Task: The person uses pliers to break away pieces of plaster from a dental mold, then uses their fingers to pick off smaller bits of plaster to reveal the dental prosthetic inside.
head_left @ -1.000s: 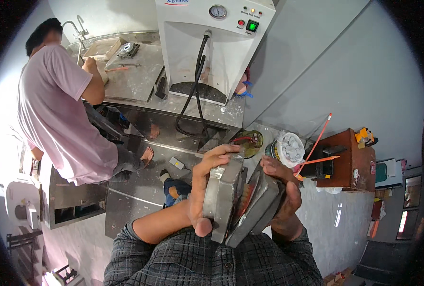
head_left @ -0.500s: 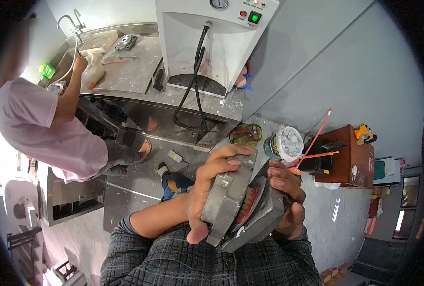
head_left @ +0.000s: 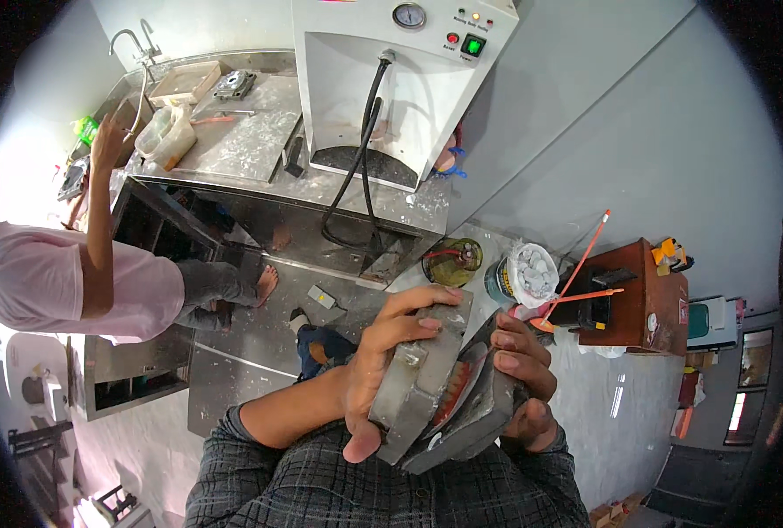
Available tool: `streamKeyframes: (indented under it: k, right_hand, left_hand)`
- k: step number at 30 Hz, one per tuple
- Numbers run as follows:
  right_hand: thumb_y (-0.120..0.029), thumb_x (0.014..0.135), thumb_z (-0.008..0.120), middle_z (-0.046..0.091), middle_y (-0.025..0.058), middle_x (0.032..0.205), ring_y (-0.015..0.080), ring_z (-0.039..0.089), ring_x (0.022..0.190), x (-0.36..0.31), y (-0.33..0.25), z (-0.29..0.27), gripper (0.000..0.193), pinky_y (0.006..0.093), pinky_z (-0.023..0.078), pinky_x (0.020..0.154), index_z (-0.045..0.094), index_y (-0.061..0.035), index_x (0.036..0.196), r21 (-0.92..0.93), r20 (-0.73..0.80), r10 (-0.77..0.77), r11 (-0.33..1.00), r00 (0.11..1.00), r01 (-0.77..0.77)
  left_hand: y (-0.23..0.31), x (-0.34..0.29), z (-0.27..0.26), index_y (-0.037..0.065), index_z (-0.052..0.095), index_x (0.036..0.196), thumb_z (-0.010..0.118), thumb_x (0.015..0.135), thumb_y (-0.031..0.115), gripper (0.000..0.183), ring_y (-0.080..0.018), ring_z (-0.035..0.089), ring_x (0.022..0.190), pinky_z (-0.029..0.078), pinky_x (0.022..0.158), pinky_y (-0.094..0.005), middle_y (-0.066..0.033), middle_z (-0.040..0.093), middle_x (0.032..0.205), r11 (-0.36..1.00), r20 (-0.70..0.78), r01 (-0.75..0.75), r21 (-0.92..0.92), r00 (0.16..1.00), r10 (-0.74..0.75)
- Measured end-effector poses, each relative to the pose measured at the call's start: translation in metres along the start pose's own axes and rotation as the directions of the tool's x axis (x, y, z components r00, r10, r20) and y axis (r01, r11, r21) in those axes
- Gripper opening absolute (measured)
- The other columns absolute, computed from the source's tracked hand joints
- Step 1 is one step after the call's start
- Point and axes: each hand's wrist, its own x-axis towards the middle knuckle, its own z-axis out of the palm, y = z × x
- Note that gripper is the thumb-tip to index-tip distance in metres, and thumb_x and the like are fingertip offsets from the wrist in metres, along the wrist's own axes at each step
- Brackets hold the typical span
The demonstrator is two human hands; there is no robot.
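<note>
Close in front of my chest, two halves of a grey metal denture flask stand tilted, parted by a narrow wedge-shaped gap. My left hand is wrapped round the left flask half, thumb below and fingers over the top. Around the outer side of the right flask half curls my right hand. In the gap shows a denture with a row of tan teeth and pink-red gum, beside the right half. The inner face of the left half is hidden.
A white machine with a black hose stands on the metal counter ahead. At the left, a person in a pink shirt works by the sink. To the right are a white-lined bucket, a greenish jar and a brown cabinet.
The person at the left has shifted further left, with an arm raised and away from the plastic container. My hands keep their grip, and the flask halves have moved slightly left and down.
</note>
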Motion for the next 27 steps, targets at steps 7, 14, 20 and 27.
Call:
streamKeyframes:
  k: [7,14,20,27]
  right_hand:
    - [-0.036,0.102,0.046,0.055,0.0186,0.126,0.0372,0.05,0.125,0.006,-0.001,0.011,0.037,0.0591,0.041,0.106,0.046,-0.0146,0.133,-0.022,-0.131,-0.089,0.996,0.987,0.087]
    - [-0.03,0.1,0.053,0.054,0.0152,0.127,0.0356,0.053,0.121,0.012,-0.003,0.009,0.04,0.0605,0.043,0.104,0.038,-0.0249,0.137,-0.089,-0.094,-0.124,0.989,0.988,0.116]
    - [-0.025,0.094,0.064,0.052,0.0123,0.128,0.0345,0.053,0.122,0.01,-0.004,0.008,0.057,0.0607,0.044,0.103,0.03,-0.0299,0.14,-0.121,-0.071,-0.134,0.985,0.988,0.125]
    - [-0.025,0.086,0.075,0.051,0.0117,0.13,0.0347,0.053,0.121,0.009,-0.008,0.009,0.07,0.0598,0.044,0.104,0.031,-0.0309,0.14,-0.135,-0.084,-0.069,0.989,0.994,0.057]
  left_hand:
    - [0.003,0.0,0.006,-0.003,0.036,0.135,0.042,0.062,0.098,0.125,-0.0449,0.043,0.128,0.033,0.106,-0.0554,-0.0353,0.038,0.135,0.998,-0.004,0.011,-0.054,1.0,-0.012]
    - [0.002,0.001,0.002,-0.002,0.035,0.136,0.043,0.061,0.098,0.125,-0.0442,0.043,0.128,0.034,0.106,-0.0549,-0.0351,0.037,0.135,0.999,0.02,0.021,-0.042,1.0,-0.02]
    - [-0.002,-0.001,0.005,-0.003,0.035,0.136,0.043,0.062,0.098,0.126,-0.0438,0.043,0.127,0.033,0.106,-0.0542,-0.0347,0.038,0.134,0.998,0.008,0.025,-0.055,1.0,-0.025]
    - [-0.005,-0.005,0.003,-0.002,0.035,0.136,0.038,0.062,0.1,0.126,-0.0423,0.043,0.126,0.034,0.106,-0.0528,-0.0336,0.04,0.134,0.999,-0.019,0.038,-0.037,0.999,-0.038]
